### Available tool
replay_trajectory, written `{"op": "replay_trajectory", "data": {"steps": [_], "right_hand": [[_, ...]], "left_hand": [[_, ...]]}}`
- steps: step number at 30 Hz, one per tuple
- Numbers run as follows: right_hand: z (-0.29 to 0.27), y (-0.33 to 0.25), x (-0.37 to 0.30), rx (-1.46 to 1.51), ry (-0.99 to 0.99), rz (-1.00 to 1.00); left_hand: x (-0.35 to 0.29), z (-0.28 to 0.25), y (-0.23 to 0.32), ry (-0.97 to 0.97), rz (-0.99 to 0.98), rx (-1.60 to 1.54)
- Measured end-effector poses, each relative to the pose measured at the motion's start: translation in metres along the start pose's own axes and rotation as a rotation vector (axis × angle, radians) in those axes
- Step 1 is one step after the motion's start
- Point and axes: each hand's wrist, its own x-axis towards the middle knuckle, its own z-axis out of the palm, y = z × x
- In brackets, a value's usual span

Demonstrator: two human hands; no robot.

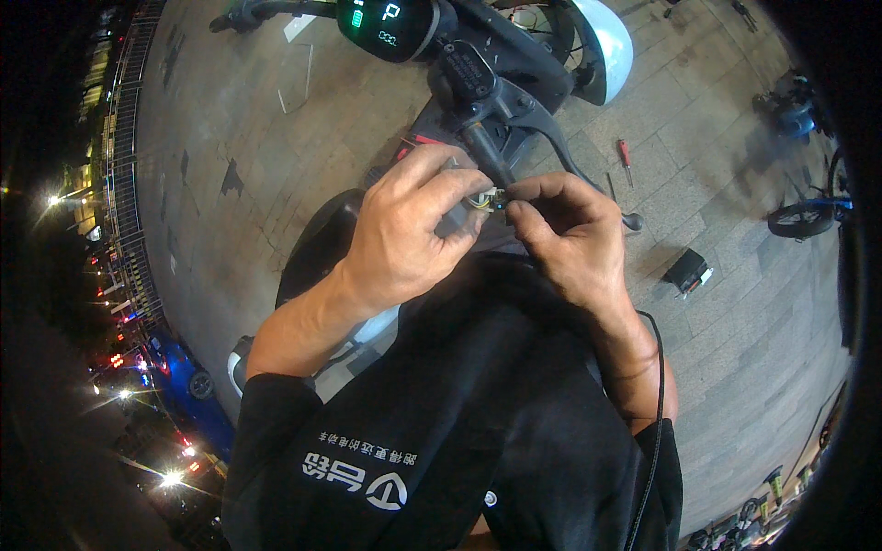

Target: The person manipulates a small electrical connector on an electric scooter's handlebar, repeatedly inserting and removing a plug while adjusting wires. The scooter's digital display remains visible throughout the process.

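Both hands meet below the scooter handlebar (487, 151). The left hand (404, 239) and right hand (565, 234) pinch a small connector (489, 198) between their fingertips, just under the brake lever (560, 147). A red screwdriver (625, 161) and a black box (687, 271) lie on the pavement (735, 349).

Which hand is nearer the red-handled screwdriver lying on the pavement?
Right. The right hand is just below and left of the red-handled screwdriver; the left hand sits farther left, beyond the brake lever.
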Motion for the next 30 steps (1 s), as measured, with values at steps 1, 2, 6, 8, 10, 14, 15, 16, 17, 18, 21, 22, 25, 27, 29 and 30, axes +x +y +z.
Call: {"op": "replay_trajectory", "data": {"steps": [1, 2, 6, 8, 10, 14, 15, 16, 17, 18, 21, 22, 25, 27, 29, 30], "right_hand": [[0.000, 0.000, 0.000, 0.008, -0.001, 0.018], [0.000, -0.001, 0.001, 0.015, -0.002, 0.036], [-0.001, -0.005, 0.002, 0.007, -0.015, 0.067], [-0.001, -0.005, 0.003, 0.007, -0.030, 0.089], [-0.002, -0.006, 0.004, 0.015, -0.045, 0.092], [-0.002, -0.014, 0.007, 0.010, -0.081, 0.099], [-0.003, -0.015, 0.008, 0.000, -0.092, 0.110], [-0.002, -0.014, 0.008, 0.020, -0.097, 0.115], [-0.002, -0.011, 0.009, 0.040, -0.102, 0.119], [-0.002, -0.008, 0.010, 0.061, -0.107, 0.124], [-0.006, -0.005, 0.013, 0.018, -0.123, 0.133], [-0.006, -0.006, 0.014, 0.027, -0.133, 0.146], [-0.007, -0.011, 0.018, 0.049, -0.152, 0.163], [-0.006, -0.012, 0.019, 0.058, -0.151, 0.144], [-0.006, -0.013, 0.019, 0.016, -0.155, 0.156], [-0.006, -0.014, 0.020, -0.006, -0.156, 0.162]], "left_hand": [[0.000, 0.000, -0.001, 0.000, 0.004, 0.010], [0.000, 0.000, 0.000, -0.001, 0.007, 0.012], [0.001, 0.000, 0.001, -0.005, 0.016, 0.008], [0.001, 0.000, 0.001, -0.004, 0.018, 0.005], [0.001, 0.001, 0.000, -0.001, 0.020, 0.007], [0.001, -0.001, -0.001, -0.018, 0.033, 0.001], [0.001, -0.001, -0.002, -0.019, 0.031, -0.002], [0.001, -0.001, -0.002, -0.021, 0.029, -0.007], [0.001, -0.001, -0.002, -0.023, 0.028, -0.011], [0.000, -0.002, -0.002, -0.026, 0.026, -0.014], [0.001, -0.002, -0.003, -0.042, 0.034, -0.015], [0.002, -0.002, -0.003, -0.047, 0.038, -0.013], [0.002, -0.004, -0.004, -0.053, 0.055, 0.012], [0.003, -0.005, -0.003, -0.051, 0.059, 0.020], [0.002, -0.004, -0.004, -0.049, 0.063, 0.023], [0.001, -0.004, -0.005, -0.048, 0.067, 0.019]]}}
